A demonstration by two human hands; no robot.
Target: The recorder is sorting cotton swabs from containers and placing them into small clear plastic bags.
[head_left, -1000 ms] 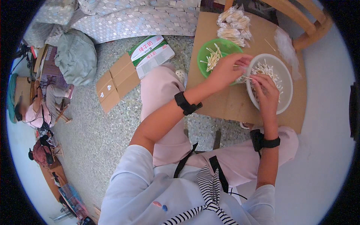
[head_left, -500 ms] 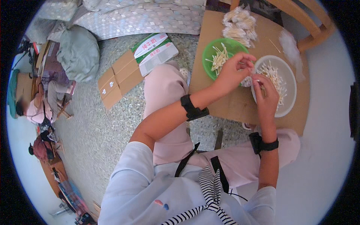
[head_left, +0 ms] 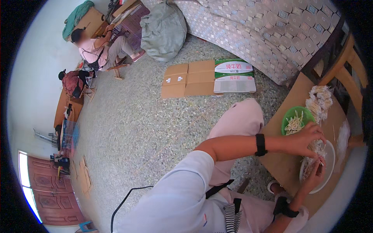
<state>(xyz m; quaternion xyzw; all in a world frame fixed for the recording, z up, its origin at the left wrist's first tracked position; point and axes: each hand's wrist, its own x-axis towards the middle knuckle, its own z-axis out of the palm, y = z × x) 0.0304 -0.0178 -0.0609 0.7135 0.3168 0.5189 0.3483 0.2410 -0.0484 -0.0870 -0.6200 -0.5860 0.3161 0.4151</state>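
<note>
Both hands work close together at the right, over a white bowl (head_left: 330, 171) of cotton swabs. My left hand (head_left: 307, 136) is bent at the fingers and closed on a small clear plastic bag (head_left: 318, 146) with whitish contents. Just below it, my right hand (head_left: 314, 178) is closed, its fingertips pinched near the bag's edge; what exactly they grip is too small to make out. Beside my left hand stands a green bowl (head_left: 286, 116) holding loose cotton swabs (head_left: 295, 123). Filled clear bags of swabs (head_left: 319, 101) lie piled beyond it.
The bowls rest on a cardboard-covered surface (head_left: 278, 149), with clear plastic (head_left: 342, 141) at its right and a wooden chair (head_left: 345, 62) behind. Flattened cartons (head_left: 200, 79) lie on the speckled floor. Far left, a person (head_left: 95, 50) sits near a large grey-green sack (head_left: 163, 33).
My view has swung left, so the bowls and hands now appear farther right and lower. Both hands stay together over the white bowl, the plastic bag still between them.
</note>
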